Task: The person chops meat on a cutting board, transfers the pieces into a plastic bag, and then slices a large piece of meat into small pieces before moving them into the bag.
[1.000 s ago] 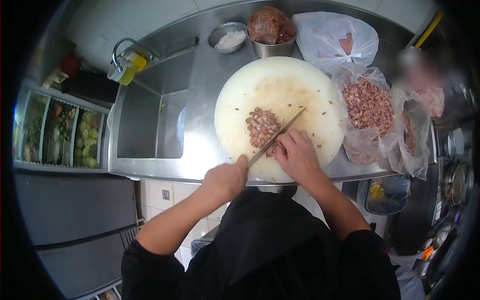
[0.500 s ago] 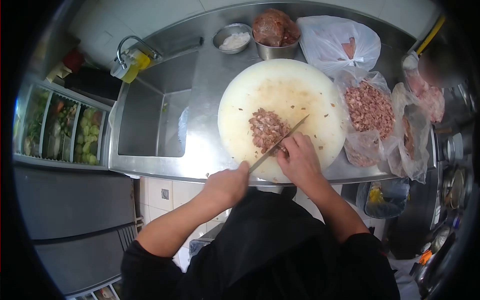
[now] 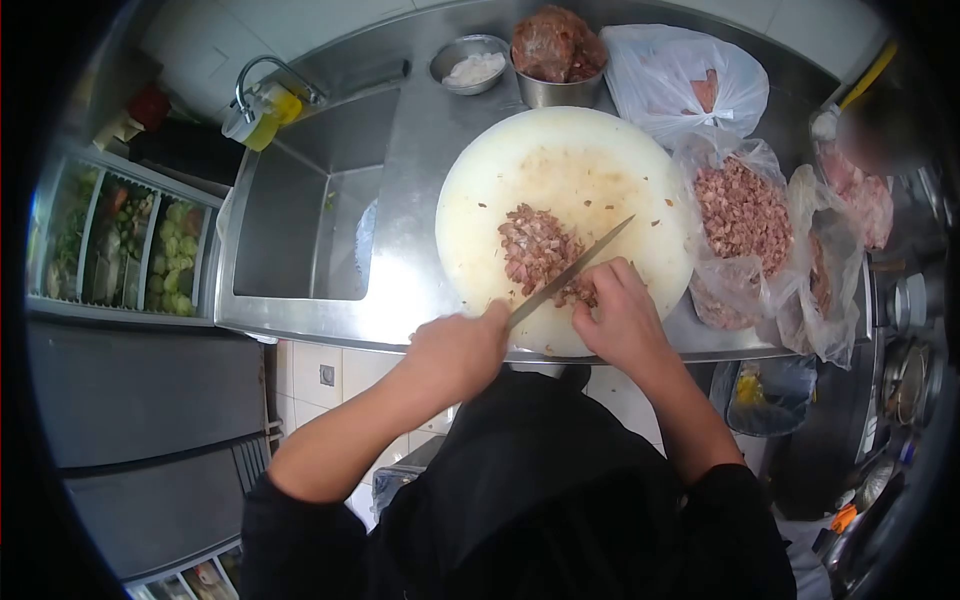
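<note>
My left hand [image 3: 462,348] is closed around the handle of a knife [image 3: 570,272], whose blade slants up and right across a round white cutting board [image 3: 480,170]. On the left side of the blade lies a pile of chopped meat [image 3: 538,247]. My right hand [image 3: 625,315] is just right of the blade, its fingers curled against a small bit of meat at the board's near side. The fingertips partly hide that meat. Small scraps are scattered over the board.
Behind the board stand a bowl of white stuff [image 3: 472,66], a metal pot holding a large piece of meat [image 3: 556,50] and a white plastic bag [image 3: 680,75]. Bagged diced meat [image 3: 742,215] is at right. A sink [image 3: 300,210] with a faucet [image 3: 270,68] lies left.
The knife has shifted a little to the right, its tip farther up and right. My right hand has moved slightly right, with its fingers still curled. The whole view has tilted slightly.
</note>
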A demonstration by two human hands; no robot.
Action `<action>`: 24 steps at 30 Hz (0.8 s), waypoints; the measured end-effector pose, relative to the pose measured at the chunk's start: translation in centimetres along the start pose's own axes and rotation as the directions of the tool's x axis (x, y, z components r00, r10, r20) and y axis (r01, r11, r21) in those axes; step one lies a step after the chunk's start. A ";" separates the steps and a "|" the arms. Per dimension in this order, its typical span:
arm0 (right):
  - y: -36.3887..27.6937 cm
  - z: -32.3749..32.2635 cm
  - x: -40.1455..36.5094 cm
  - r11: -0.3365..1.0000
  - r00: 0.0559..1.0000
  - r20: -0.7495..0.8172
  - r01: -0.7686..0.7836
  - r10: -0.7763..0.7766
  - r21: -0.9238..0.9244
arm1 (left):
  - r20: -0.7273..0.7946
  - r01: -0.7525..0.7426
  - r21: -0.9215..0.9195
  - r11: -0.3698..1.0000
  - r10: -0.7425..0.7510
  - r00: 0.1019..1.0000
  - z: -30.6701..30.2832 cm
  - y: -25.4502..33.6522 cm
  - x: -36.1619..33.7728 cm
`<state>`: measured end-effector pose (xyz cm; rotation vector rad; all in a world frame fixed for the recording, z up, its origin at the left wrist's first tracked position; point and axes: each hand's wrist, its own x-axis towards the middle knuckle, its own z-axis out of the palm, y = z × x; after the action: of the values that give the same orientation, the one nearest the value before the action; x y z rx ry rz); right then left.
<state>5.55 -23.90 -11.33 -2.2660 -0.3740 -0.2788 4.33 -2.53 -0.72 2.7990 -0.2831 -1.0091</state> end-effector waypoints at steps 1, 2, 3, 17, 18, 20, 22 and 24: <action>0.5 0.2 -0.2 0.999 0.999 0.005 0.034 -0.034 -0.038 | 0.037 0.015 0.016 1.000 -0.016 0.999 -0.7 -0.3 -1.6; 1.1 0.3 -0.5 0.995 0.998 0.010 0.063 -0.063 -0.078 | 0.092 0.033 0.032 0.999 -0.036 0.995 0.1 -1.2 -2.6; 1.5 0.4 -0.8 0.993 0.998 0.009 0.070 -0.070 -0.091 | 0.083 0.031 0.025 0.999 -0.033 0.996 1.1 -1.1 -2.0; 2.5 -0.4 -1.6 0.978 0.984 -0.022 0.170 -0.174 -0.120 | 0.016 -0.038 -0.034 0.999 0.038 0.999 3.3 1.6 2.8; 2.7 -0.8 -1.9 0.977 0.986 -0.012 0.162 -0.165 -0.139 | 0.003 -0.060 -0.027 0.998 0.060 0.998 2.8 1.8 2.9; 3.0 -0.8 -2.2 0.973 0.985 -0.002 0.171 -0.174 -0.152 | -0.041 -0.070 -0.003 0.998 0.070 0.997 0.9 0.6 2.2; 1.4 -1.8 -1.8 0.957 0.994 -0.040 0.090 -0.105 -0.277 | -0.101 -0.013 0.015 1.000 0.014 0.995 -0.9 -2.0 0.3; 2.0 -2.2 -2.3 0.929 0.991 0.067 -0.082 0.114 -0.361 | -0.179 0.044 0.051 0.998 -0.034 0.983 -2.0 -5.6 -0.6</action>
<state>3.96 -27.26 -11.99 -2.6537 -0.2696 -0.2091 5.91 3.20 0.01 2.9305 -0.2383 -0.7616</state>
